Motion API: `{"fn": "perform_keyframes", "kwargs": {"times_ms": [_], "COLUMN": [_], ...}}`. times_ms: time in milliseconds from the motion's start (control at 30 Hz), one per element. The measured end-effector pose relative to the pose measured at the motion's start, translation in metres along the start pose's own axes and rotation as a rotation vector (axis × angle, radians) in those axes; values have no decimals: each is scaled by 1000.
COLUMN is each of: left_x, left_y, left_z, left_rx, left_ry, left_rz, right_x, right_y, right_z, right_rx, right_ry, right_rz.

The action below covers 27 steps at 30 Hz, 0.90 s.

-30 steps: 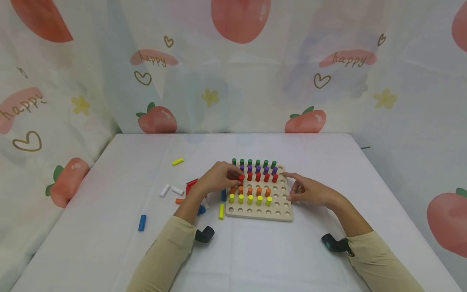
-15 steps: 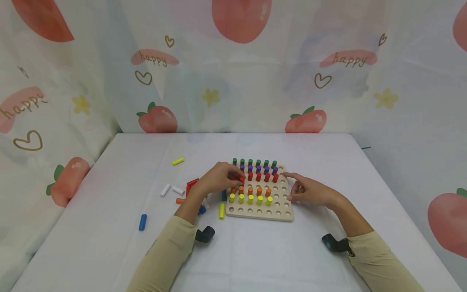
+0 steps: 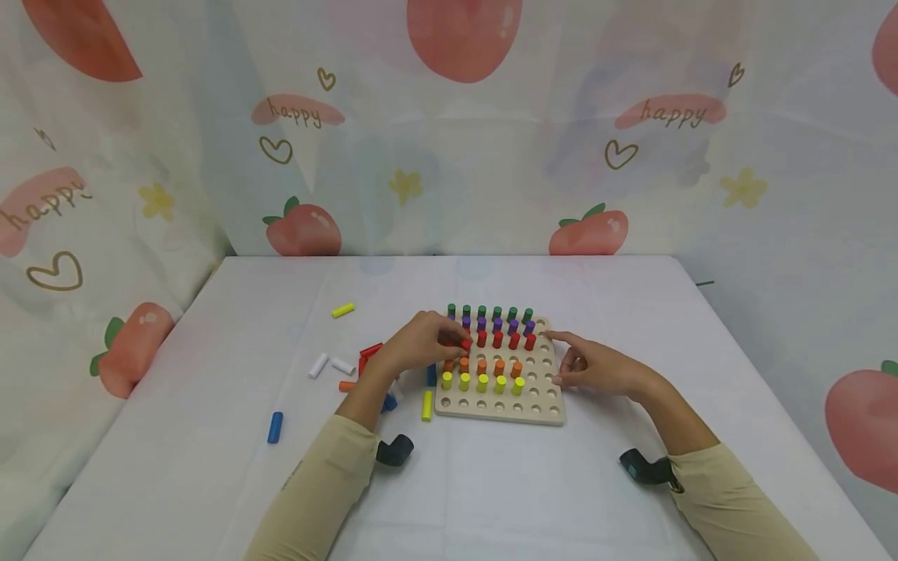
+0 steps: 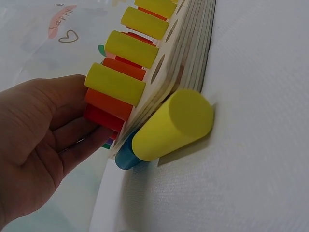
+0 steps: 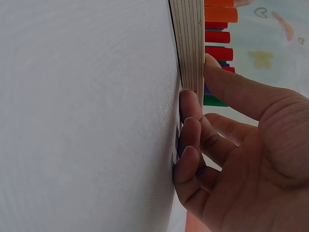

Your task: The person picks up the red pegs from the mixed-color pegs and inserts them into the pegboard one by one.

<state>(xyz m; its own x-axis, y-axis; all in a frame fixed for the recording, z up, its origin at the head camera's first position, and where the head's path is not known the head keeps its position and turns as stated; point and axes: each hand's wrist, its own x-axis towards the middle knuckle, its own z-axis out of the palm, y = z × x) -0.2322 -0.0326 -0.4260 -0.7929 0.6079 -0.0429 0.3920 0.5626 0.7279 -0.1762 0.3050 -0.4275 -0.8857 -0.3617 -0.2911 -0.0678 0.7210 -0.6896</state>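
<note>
A wooden pegboard [image 3: 498,417] lies on the table with rows of green, purple, red, orange and yellow pegs upright in it. Over its left part, my left hand [image 3: 419,340] pinches a red peg [image 3: 466,344] at the left end of the red row; the fingers hide the peg's lower part and the holes there. In the left wrist view this hand [image 4: 34,140] reaches behind the yellow pegs [image 4: 116,82]. My right hand [image 3: 603,366] holds the board's right edge. From the right wrist, its thumb [image 5: 231,84] lies at the top face, with curled fingers against the side.
Left of the board lie loose pegs: a yellow peg [image 3: 426,406] and a blue peg [image 3: 431,375] beside its edge, white pegs [image 3: 318,365], red pegs [image 3: 370,350] and an orange one [image 3: 346,386]. Farther out are another blue peg [image 3: 275,428] and a yellow one [image 3: 343,310].
</note>
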Motion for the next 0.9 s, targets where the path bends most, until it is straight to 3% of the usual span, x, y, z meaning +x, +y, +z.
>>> {"fn": "perform_keyframes", "kwargs": {"times_ms": [900], "left_x": [-2], "left_y": [2], "left_z": [-2], "left_rx": [-34], "left_ry": [-13], "left_rz": [-8], "right_x": [-3], "right_y": [-6], "right_z": [1], "right_rx": [2], "right_ry": [0], "right_rz": [-5]}}
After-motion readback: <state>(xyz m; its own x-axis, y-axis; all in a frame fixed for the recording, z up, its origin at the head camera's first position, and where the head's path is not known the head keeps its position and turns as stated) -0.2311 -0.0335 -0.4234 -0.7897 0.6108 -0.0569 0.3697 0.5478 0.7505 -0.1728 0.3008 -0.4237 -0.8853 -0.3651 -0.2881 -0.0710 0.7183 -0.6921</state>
